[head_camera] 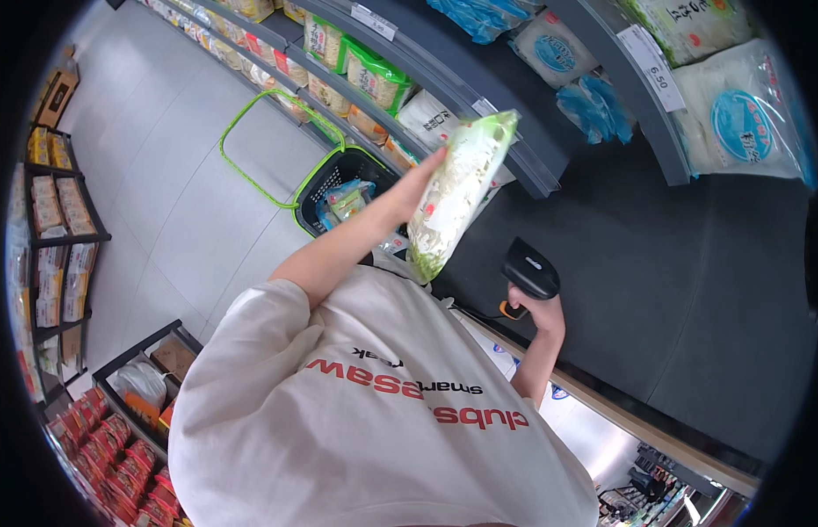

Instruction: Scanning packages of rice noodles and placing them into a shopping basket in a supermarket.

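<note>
My left hand (419,181) grips a clear plastic bag (456,197) of white, dried noodle-like food with green ends, held up in front of the shelves. In my right hand (542,309) is a black handheld barcode scanner (531,269) with an orange trigger, its head pointing up and away from me. The scanner is to the right of the bag, apart from it. Beyond my left forearm stands a black shopping basket (366,161) with a green rim and a raised green handle (232,135). Blue and green plastic packs (346,201) lie inside it.
Dark grey shelves (442,72) with price tags run across the top, holding bagged noodles (379,76). Large bags with blue round labels (745,118) sit at the upper right. A dark shelf surface (633,263) spans the right. Product racks (63,204) and red packages (112,454) stand left.
</note>
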A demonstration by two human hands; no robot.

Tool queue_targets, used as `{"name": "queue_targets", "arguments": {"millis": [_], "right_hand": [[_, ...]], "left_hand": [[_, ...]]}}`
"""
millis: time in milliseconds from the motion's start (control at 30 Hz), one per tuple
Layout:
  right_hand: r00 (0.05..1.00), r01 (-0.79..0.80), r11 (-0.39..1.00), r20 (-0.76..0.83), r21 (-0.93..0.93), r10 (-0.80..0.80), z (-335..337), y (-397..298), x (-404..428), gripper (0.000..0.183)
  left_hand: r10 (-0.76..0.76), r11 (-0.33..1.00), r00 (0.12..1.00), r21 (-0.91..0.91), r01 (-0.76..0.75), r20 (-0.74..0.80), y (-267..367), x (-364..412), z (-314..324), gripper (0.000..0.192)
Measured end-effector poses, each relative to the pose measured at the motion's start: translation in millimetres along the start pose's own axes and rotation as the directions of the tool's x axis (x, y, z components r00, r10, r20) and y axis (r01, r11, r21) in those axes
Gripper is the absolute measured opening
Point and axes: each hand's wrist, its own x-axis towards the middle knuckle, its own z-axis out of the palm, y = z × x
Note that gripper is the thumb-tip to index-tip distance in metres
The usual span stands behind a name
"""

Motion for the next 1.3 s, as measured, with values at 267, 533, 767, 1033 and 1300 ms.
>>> {"name": "queue_targets", "arguments": {"millis": [267, 533, 767, 1033, 1300], "right_hand": [[0.999, 0.027, 1.0, -0.019, -0.013, -0.027, 2, -9, 10, 0.023], [1.0, -0.019, 0.999, -0.023, -0.048, 0.018, 4, -4, 13, 0.017], [0.998, -0.06, 0.996, -0.037, -0.072, 0.058, 10, -5, 4, 0.013], [0.998, -0.058, 0.995, -0.023, -0.083, 0.056, 2, 0, 14, 0.011], [0.995, -0.095, 0.991, 0.001, -0.098, 0.095, -4, 3, 24, 0.03]], "left_hand": [[0.538, 0.796, 0.641, 0.581, -0.172, -0.548, 72, -102, -58, 0.051], [0.753, 0.618, 0.088, 0.746, 0.246, -0.653, 32, -194, -200, 0.054], [0.392, 0.831, 0.024, 0.366, 0.419, -0.92, 12, -227, -272, 0.056], [0.661, 0.558, -0.089, 0.409, 0.723, -0.745, 27, -237, -289, 0.049], [0.99, -0.115, 0.1, 0.977, 0.179, 0.098, 125, -96, -69, 0.018]]}}
